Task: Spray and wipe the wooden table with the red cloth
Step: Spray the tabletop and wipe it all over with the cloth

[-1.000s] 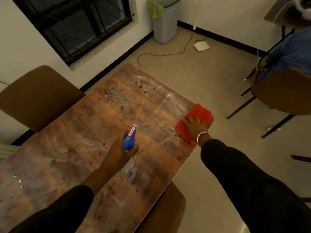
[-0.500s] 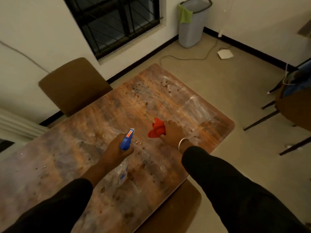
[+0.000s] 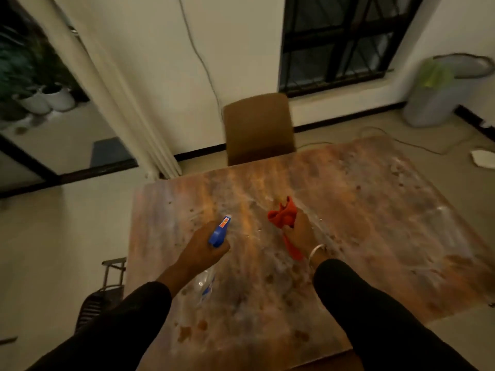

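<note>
The left hand (image 3: 199,246) gripped the spray bottle (image 3: 211,253), nozzle beyond the fingers. The right hand (image 3: 300,232) clutched the bunched red cloth (image 3: 284,216) above the wooden table (image 3: 375,210), cloth protruding past the fingertips.

No text can be read anywhere in the scene. The one label in view is a small orange sticker (image 3: 224,223) on top of the blue spray bottle head (image 3: 219,232) — just above the left hand (image 3: 204,246) that grips it — and its print is too blurred to make out.
</note>
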A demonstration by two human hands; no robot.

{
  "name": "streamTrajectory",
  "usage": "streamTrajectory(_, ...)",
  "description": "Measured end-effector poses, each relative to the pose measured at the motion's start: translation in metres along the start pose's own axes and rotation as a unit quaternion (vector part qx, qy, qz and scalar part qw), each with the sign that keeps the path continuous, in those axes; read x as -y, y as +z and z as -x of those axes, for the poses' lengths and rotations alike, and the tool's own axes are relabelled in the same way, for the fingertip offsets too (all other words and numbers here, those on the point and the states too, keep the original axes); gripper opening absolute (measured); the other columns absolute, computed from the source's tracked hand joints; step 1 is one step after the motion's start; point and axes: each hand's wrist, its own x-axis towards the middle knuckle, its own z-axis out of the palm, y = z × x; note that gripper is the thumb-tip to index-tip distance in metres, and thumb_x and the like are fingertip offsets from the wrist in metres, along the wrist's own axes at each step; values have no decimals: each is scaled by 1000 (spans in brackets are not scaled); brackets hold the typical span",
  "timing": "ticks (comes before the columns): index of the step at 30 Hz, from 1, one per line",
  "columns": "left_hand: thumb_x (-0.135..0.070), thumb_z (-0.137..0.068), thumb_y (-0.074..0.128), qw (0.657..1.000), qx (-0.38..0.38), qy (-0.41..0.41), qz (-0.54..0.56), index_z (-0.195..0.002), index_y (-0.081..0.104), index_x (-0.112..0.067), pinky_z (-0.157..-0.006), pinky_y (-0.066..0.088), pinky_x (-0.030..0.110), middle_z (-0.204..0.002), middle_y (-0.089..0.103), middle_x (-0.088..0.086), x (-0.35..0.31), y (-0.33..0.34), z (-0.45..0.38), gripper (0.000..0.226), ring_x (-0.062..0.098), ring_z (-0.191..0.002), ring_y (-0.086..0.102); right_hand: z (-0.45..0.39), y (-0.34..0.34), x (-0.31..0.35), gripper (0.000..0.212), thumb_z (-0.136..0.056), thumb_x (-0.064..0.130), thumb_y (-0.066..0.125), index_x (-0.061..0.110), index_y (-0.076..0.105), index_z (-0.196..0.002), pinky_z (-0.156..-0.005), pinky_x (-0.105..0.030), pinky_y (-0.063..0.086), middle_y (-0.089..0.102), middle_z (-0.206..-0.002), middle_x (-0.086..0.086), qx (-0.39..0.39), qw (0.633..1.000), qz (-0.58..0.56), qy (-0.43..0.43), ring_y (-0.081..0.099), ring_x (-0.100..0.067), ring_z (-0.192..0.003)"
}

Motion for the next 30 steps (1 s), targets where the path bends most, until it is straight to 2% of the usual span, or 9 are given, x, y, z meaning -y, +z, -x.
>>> streamTrajectory(2,-15,-79,65,999,-41,-22,0,-76,52,-22,-54,36,17,-67,53,0,42,-40,20,15,14,-56,49,-4,44,24,45,-90,-17,58,-6,64,-134,-129,-39,32,49,-161,-8,-2,1000,2,-15,45,-18,-150)
streamTrajectory(4,-17,-79,65,995,-81,-55,0,-76,52,-20,-54,41,24,-68,55,1,80,-72,37,13,18,-58,52,-3,84,46,62,-90,-19,56,-4,50,-150,-123,-31,37,49,-161,-9,6,1000,18,-20,48,-23,-148)
streamTrajectory(6,-20,-79,64,990,-112,-86,-2,-73,51,-20,-55,44,33,-66,54,1,113,-96,49,15,20,-58,53,-2,120,61,60,-89,-21,55,-3,55,-146,-107,-14,43,53,-156,-12,8,999,36,-27,52,-28,-145)
streamTrajectory(7,-23,-80,64,987,-124,-99,-4,-72,50,-23,-55,44,33,-65,54,0,130,-107,54,16,20,-58,54,-1,140,67,54,-88,-23,53,-6,58,-139,-108,-13,43,52,-157,-15,16,999,36,-32,51,-29,-146)
streamTrajectory(9,-26,-81,64,983,-136,-121,-12,-71,48,-27,-56,45,31,-65,53,-3,157,-123,62,19,16,-57,54,-2,174,76,53,-89,-26,50,-9,54,-139,-123,-33,39,47,-161,-17,45,998,21,-24,45,-31,-151)
streamTrajectory(12,-22,-82,66,979,-152,-133,-13,-70,44,-31,-54,42,25,-62,50,-6,188,-137,69,27,11,-52,49,-6,213,82,69,-91,-23,51,-4,38,-156,-120,-49,44,49,-160,-16,66,997,45,0,50,-30,-147)
streamTrajectory(18,-23,-82,68,975,-165,-147,-3,-71,46,-29,-53,41,20,-62,53,-4,226,-148,69,25,15,-55,54,-18,256,81,83,-92,-12,58,16,30,-166,-120,-50,44,51,-158,-6,88,991,100,-23,53,-25,-143)
streamTrajectory(26,-21,-81,74,985,-122,-100,-63,-69,41,-33,-53,33,13,-60,43,-16,261,-155,65,37,4,-50,44,-38,300,79,79,-102,6,55,15,14,-169,-101,-44,56,58,-146,-14,92,973,211,-22,66,-29,-118)
streamTrajectory(30,-19,-85,71,986,-134,-93,-20,-83,55,-20,-60,41,17,-69,52,-10,281,-153,63,16,5,-58,51,-52,319,73,80,-105,18,55,16,9,-170,-110,-48,52,39,-165,-16,94,959,266,-41,53,-34,-139)
